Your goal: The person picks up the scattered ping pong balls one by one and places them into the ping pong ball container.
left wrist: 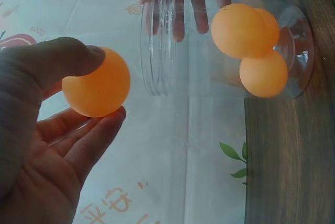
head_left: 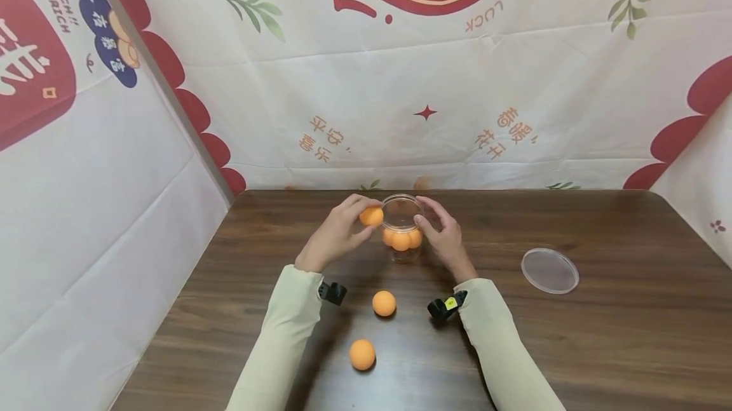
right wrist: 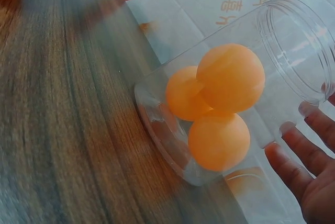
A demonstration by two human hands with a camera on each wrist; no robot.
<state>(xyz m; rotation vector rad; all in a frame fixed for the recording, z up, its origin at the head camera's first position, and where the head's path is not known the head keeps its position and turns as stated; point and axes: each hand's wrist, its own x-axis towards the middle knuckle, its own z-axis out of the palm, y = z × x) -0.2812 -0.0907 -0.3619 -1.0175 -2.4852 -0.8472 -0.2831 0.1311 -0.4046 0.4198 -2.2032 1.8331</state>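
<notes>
Just behind jar (head_left: 401, 225), surface (head_left: 629, 335) ends; right, open room btwn jar & lid (head_left: 549, 270). Jar upright, orange balls (head_left: 401, 241) low inside. L hand (head_left: 337, 232) pinches ball (head_left: 372, 216) just left of rim; R hand (head_left: 448, 238) spread against jar.

From farther off, the head view looks down at the clear plastic jar (head_left: 402, 229); close up, the left wrist view faces it from its left, the right from its right, both sharing its orange balls (left wrist: 263, 74).
</notes>
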